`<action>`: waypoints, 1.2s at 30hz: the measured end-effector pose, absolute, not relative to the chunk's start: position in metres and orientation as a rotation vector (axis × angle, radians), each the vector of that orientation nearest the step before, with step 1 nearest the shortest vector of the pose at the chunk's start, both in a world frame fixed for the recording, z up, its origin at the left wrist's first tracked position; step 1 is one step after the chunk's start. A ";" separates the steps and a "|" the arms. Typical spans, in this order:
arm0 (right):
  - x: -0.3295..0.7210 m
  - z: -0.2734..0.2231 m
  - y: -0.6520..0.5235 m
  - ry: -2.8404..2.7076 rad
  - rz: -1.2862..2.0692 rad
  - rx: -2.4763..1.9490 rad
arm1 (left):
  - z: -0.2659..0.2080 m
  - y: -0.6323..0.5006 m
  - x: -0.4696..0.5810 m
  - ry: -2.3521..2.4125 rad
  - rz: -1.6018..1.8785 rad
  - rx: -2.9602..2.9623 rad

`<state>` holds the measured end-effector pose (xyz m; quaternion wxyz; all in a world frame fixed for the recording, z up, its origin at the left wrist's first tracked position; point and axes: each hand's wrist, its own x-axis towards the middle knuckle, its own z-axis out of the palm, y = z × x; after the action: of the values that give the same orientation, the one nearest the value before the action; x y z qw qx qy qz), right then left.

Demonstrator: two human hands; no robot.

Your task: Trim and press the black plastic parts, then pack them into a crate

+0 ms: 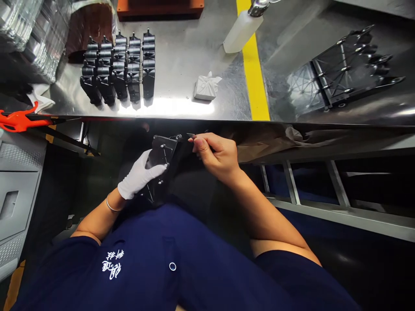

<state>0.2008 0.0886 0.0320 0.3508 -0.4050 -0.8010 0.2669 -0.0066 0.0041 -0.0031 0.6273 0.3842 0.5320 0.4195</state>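
Observation:
My left hand (139,172), in a white glove, is closed round a black molded part (164,149) with small bright studs on its face. The part is held tilted in front of my body, below the table edge. My bare right hand (217,155) is just to its right, fingers pinched on a small blade (190,135). Only the blade's thin pointed tip shows; the rest is hidden in my fingers. The tip points toward the part's upper corner, with a small gap between them.
On the metal table (181,52) stand a row of black parts (118,69), a wrapped white block (206,87) and a white bottle (241,32). A larger ribbed black part (343,71) lies at right. Red-orange scissors (19,120) rest at left. Metal rails (292,183) run below the table.

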 end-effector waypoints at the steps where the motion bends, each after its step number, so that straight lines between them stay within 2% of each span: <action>1: 0.202 0.034 0.089 -2.106 0.655 -1.031 | -0.007 0.003 -0.006 1.323 1.005 0.943; 5: 0.204 0.036 0.087 -2.361 0.382 -0.919 | -0.022 -0.005 -0.008 1.618 1.088 1.241; 10: 0.206 0.040 0.085 -2.608 0.141 -0.864 | -0.036 -0.012 -0.008 1.666 1.163 1.532; 19: 0.208 0.047 0.086 -2.649 0.196 -0.720 | -0.042 -0.012 -0.013 1.533 1.204 1.638; 30: 0.211 0.049 0.089 -2.687 0.297 -0.624 | -0.028 -0.007 -0.020 1.341 0.916 1.408; 36: 0.209 0.044 0.085 -2.619 0.352 -0.653 | -0.030 -0.007 -0.014 1.315 1.024 1.375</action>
<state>0.2089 0.0853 0.0443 0.2081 -0.2345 -0.9411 0.1266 -0.0139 -0.0072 -0.0296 0.4711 0.5614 0.5367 0.4180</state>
